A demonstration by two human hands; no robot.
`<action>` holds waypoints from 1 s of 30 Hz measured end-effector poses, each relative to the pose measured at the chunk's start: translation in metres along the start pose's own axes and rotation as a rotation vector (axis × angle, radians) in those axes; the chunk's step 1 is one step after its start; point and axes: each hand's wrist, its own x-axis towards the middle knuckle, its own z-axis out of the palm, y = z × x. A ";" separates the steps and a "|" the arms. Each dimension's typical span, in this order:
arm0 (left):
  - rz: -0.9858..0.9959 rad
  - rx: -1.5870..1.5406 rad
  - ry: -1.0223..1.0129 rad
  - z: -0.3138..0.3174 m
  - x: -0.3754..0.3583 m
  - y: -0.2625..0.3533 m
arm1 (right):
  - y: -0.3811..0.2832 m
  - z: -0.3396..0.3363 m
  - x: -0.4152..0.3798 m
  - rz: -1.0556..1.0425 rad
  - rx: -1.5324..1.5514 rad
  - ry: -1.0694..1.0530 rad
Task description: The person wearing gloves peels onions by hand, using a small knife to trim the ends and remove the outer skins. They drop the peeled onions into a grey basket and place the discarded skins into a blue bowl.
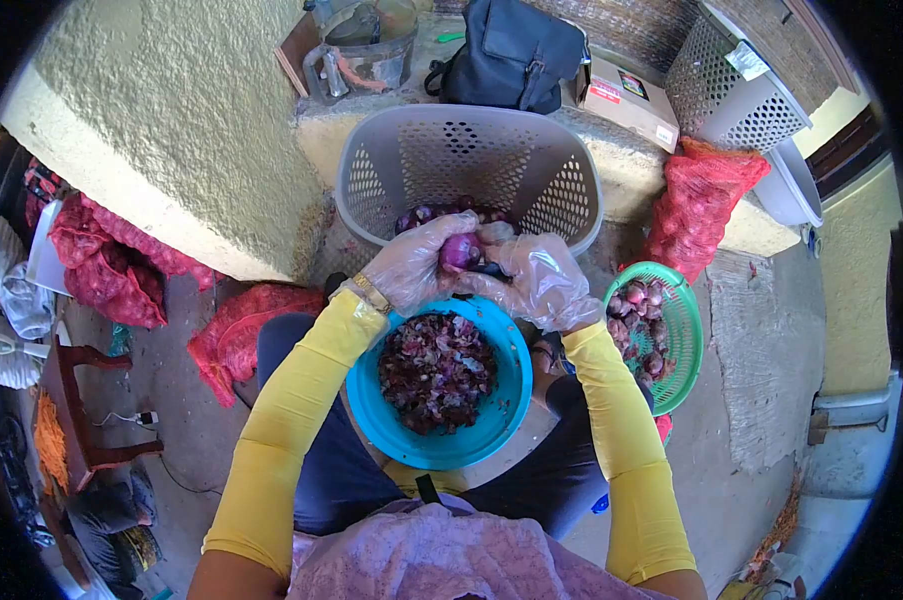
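My left hand [411, 262], in a clear plastic glove, grips a purple-red onion [461, 252] with a shiny skin. Close against it, my gloved right hand [543, 280] has its fingers curled by the onion. A dark, narrow object [491, 270] shows partly between the right fingers; its kind is hidden. Both hands are above the near rim of a grey perforated basket [371, 200], where several onions [421, 215] lie at the bottom. Below them, between my legs, a blue basin [516, 385] holds onion peels and scraps [436, 370].
A green basket [686, 350] of onions stands at my right, near a red mesh sack [701, 205]. More red sacks [246, 330] lie to the left. A black backpack [511, 55], a cardboard box [631, 100] and a bucket [371, 60] occupy the ledge ahead.
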 end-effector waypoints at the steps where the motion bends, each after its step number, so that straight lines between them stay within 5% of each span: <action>1: -0.003 -0.058 0.029 -0.002 0.000 0.000 | 0.001 0.002 0.000 -0.001 -0.009 -0.032; 6: 0.028 -0.098 0.139 -0.004 0.003 -0.004 | -0.002 0.006 -0.001 0.017 -0.038 -0.074; 12: 0.017 -0.013 -0.017 0.007 -0.006 0.007 | -0.020 -0.010 0.004 -0.071 0.099 -0.118; 20: 0.085 -0.005 0.056 0.014 -0.004 0.007 | -0.022 -0.010 0.001 -0.035 0.026 -0.387; 27: 0.089 0.116 0.117 0.008 -0.005 0.006 | -0.027 -0.008 0.001 -0.054 -0.022 -0.392; 30: 0.101 0.156 0.141 0.005 -0.005 0.007 | -0.030 -0.010 0.003 -0.082 0.013 -0.229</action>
